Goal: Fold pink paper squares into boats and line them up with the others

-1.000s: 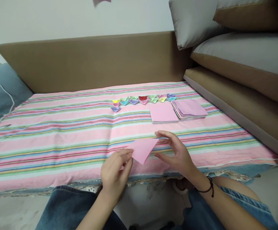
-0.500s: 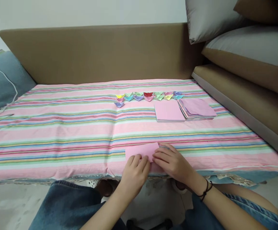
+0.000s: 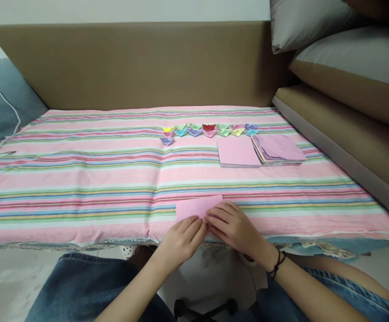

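A sheet of pink paper (image 3: 195,207), folded to an oblong, lies near the front edge of the striped cloth (image 3: 114,179). My left hand (image 3: 183,240) is closed on its near edge, the fingers bent and held together. From the right, my right hand (image 3: 235,227) covers the paper's lower right part, its thumb and fingers pressing at the same near edge. My fingertips almost meet at the middle of that edge, and the crease beneath them is hidden. The upper left of the sheet shows bare.
Several small folded paper boats (image 3: 209,129) in mixed colours stand in rows farther back. A pink-topped paper stack (image 3: 238,152) and a looser stack (image 3: 281,150) sit side by side. Cushions (image 3: 342,112) rise at the right. A white cable (image 3: 13,107) runs at the left.
My right hand has slid left along the paper's near edge, toward my left hand. The left fingers have shifted slightly. The whole view has tilted a little.
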A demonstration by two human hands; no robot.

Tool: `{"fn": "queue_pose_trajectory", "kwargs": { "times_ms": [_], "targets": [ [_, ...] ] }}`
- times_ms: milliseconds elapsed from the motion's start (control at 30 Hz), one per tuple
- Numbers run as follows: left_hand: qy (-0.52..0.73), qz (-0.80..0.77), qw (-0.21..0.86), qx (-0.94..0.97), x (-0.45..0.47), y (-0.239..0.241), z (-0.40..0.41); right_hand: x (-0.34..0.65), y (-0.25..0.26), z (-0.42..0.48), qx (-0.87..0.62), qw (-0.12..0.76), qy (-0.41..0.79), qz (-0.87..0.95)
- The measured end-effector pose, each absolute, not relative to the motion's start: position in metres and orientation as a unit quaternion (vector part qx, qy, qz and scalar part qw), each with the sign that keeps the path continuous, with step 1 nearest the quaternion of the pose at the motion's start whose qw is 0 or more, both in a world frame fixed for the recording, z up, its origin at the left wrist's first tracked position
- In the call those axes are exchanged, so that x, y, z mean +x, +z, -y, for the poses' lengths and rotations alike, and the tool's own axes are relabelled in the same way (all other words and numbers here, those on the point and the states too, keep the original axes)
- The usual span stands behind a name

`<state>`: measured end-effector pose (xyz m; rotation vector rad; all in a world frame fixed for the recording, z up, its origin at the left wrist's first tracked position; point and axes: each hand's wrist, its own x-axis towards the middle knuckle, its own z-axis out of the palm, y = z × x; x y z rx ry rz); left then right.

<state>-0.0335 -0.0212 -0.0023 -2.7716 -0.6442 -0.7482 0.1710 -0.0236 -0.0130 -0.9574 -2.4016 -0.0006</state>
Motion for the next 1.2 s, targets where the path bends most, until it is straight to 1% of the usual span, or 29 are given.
{"fn": "queue_pose_trajectory", "kwargs": {
  "times_ms": [300, 467, 800, 1033, 1200],
  "targets": [
    [-0.319, 0.247, 0.086, -0.911, -0.033, 0.001, 0.017, 0.163, -0.004, 0.017, -0.362, 0.333, -0.019, 0.871],
    [-0.34, 0.26, 0.07, -0.901, -0.03, 0.002, 0.017, 0.158, 0.001, 0.02, -0.336, 0.329, -0.047, 0.881],
    [-0.339, 0.254, 0.081, -0.902, -0.025, 0.009, 0.019, 0.158, 0.0, 0.021, -0.321, 0.313, -0.108, 0.887],
    [-0.337, 0.295, 0.096, -0.889, -0.042, 0.01, 0.01, 0.193, 0.016, 0.012, -0.359, 0.342, -0.132, 0.858],
    [-0.35, 0.282, 0.123, -0.885, -0.043, 0.011, 0.009, 0.198, 0.02, 0.014, -0.37, 0.384, -0.116, 0.838]
  ]
}}
